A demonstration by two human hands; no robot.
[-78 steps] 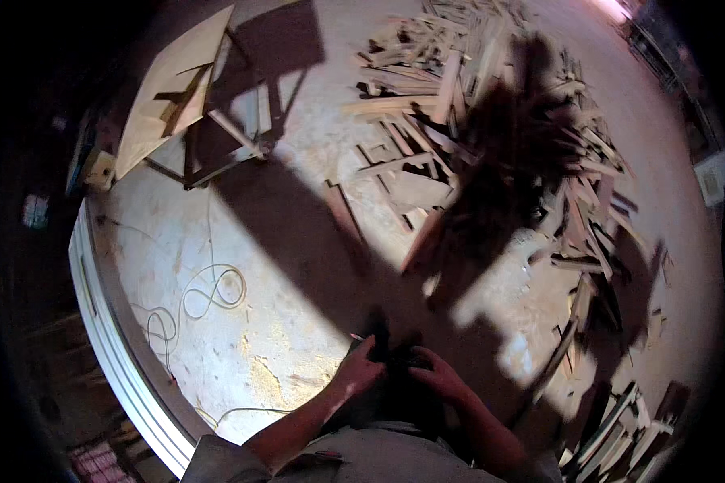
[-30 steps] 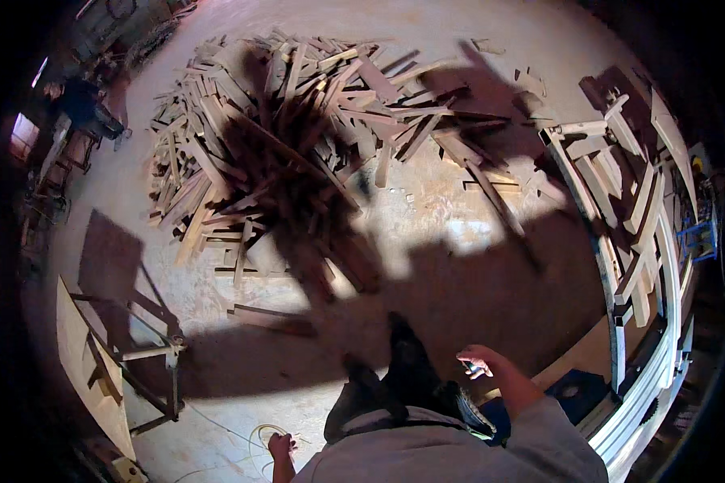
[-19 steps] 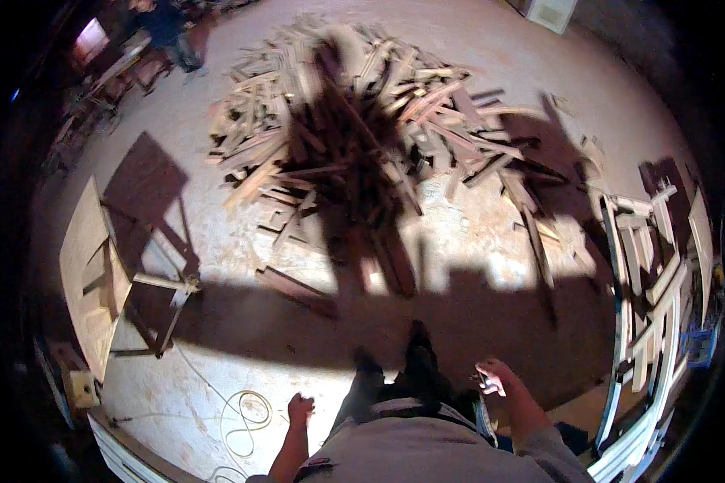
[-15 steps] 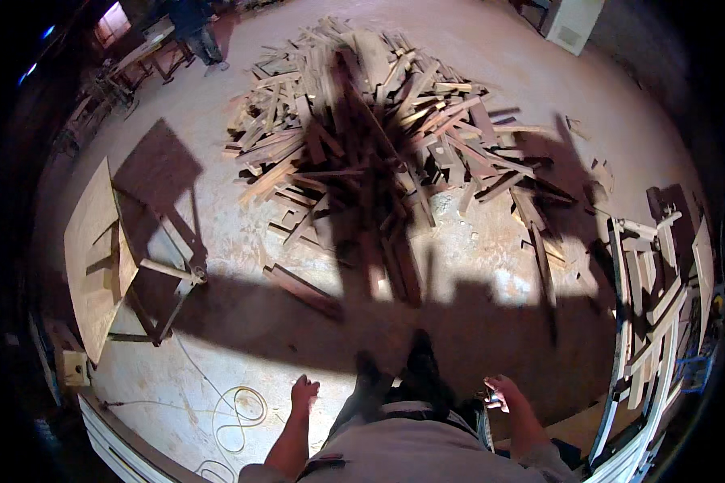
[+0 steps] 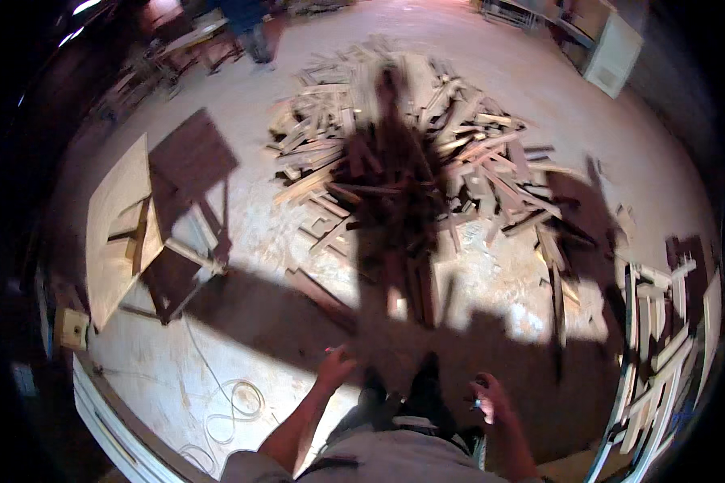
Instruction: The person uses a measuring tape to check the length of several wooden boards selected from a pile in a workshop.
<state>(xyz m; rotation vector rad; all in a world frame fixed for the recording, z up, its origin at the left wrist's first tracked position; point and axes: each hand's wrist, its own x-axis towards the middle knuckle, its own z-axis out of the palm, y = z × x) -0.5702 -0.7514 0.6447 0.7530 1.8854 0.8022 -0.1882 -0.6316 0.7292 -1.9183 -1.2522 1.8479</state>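
My left hand [image 5: 336, 369] is raised in front of my body, its fingers curled in. A tiny reddish spot shows at its fingertips, but whatever they may hold is too small to name. On the other side, my right hand [image 5: 491, 400] is closed around something small with a pale, shiny part, its kind unclear. Neither hand touches the wood. A large heap of loose wooden offcuts [image 5: 322, 153] lies on the floor ahead of me, partly under my shadow. Between the heap and my feet lies a separate wooden strip [image 5: 321, 296].
At left stands a tilted wooden panel [image 5: 117, 217] on a frame. A thin hose [image 5: 235, 414] loops on the floor below it. A rack of wooden pieces [image 5: 656, 338] stands at right. Far back are a person [image 5: 246, 24], a workbench [image 5: 193, 36] and a white cabinet [image 5: 615, 60].
My left hand has moved up and to the right, while my right hand has shifted slightly left. The view has turned, so the heap sits lower and further right.
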